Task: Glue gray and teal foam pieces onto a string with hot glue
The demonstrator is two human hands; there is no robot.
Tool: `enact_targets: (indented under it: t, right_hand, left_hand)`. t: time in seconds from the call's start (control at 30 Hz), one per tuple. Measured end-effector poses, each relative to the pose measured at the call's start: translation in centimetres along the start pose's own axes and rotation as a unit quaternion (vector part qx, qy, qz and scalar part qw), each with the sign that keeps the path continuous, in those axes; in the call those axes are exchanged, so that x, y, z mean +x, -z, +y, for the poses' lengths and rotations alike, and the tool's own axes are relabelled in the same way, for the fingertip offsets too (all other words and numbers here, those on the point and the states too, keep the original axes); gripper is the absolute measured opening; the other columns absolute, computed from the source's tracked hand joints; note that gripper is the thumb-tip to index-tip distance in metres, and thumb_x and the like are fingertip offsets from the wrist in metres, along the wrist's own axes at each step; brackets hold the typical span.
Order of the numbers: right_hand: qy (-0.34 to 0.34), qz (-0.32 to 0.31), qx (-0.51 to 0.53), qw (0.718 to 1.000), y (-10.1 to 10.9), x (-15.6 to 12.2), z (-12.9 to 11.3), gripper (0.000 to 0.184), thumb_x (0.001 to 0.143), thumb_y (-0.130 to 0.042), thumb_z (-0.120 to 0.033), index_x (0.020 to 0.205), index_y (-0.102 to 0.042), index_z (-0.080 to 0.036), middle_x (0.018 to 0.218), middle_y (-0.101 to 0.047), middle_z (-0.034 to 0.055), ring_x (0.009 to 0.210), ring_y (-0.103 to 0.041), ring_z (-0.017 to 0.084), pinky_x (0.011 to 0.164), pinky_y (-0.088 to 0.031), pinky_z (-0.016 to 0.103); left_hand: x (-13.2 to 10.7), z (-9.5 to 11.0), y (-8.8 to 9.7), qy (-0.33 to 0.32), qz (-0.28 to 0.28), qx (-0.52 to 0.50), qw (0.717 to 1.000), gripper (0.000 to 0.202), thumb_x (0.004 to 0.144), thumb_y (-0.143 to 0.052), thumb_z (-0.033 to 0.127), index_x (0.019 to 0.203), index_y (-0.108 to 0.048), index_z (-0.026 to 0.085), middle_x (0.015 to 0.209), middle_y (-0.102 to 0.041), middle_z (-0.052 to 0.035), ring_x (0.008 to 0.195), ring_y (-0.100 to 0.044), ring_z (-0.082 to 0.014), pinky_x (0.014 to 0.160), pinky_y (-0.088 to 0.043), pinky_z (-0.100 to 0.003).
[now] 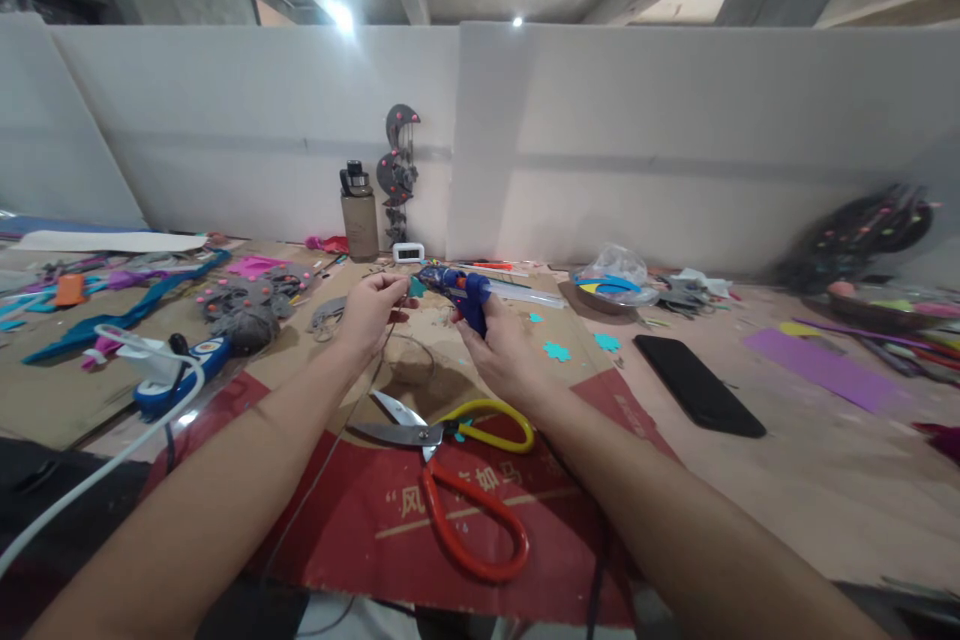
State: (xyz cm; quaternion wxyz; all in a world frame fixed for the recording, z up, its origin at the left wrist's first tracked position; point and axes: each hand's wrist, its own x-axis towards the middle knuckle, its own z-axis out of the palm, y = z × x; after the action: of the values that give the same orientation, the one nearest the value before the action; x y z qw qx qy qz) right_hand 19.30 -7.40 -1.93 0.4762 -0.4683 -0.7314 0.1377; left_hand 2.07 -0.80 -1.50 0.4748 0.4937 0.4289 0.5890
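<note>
Forearms (pixel 232 470): bare, reaching in from both lower corners past open scissors (pixel 431 435) lying on red-printed cardboard (pixel 352 530).
Left hand (pixel 373 315): fingertips drawn together, seemingly pinching a small teal piece (pixel 416 287).
Right hand (pixel 502 335): wrapped around the grip of a blue glue gun (pixel 469 290), near the left hand but apart from it.
Step in hand: gluing, by the look of it.
Next move: likely calls for a steady pinch and a light trigger squeeze, skin clear of the (presumably hot) front end.
Teal piece: raised above the cardboard, just beside the gun's front end; its outline is partly hidden.
Glue gun: held sideways, pointing left, with a clear stick (pixel 525 294) behind it.
</note>
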Motion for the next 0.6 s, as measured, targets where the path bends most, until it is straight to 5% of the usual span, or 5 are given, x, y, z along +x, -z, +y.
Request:
enact_targets:
  t: [0.6]
  right_hand:
    - [-0.009, -0.005, -0.026, 1.000, -0.01, -0.08, -0.08, 0.021, 0.084, -0.045, -0.026, 0.102, -0.053, -0.018, 0.094, -0.061, 0.0095, 0.083, -0.055, 0.020, 0.077, -0.044, 0.035]
  left_hand:
    - [0.01, 0.05, 0.00, 0.005, 0.003, 0.004, 1.000, 0.034, 0.058, -0.072, 0.042, 0.074, -0.057, 0.015, 0.064, -0.061, 0.0002, 0.055, -0.060, -0.0100, 0.044, -0.037, -0.017]
